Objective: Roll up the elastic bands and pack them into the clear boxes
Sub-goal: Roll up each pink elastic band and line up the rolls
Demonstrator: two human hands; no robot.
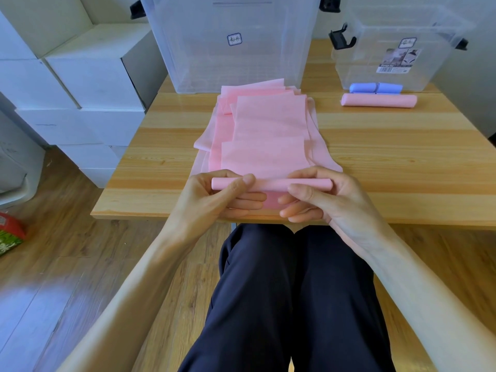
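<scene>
Both forearms reach over my lap to the table (402, 167) edge. Behind stand two clear boxes, big box (230, 44) and small box (397, 55), contents unclear. My left hand (214, 197) and right hand (322, 197) pinch the pink roll (271, 183) of the band (268, 124) lying flat.
</scene>
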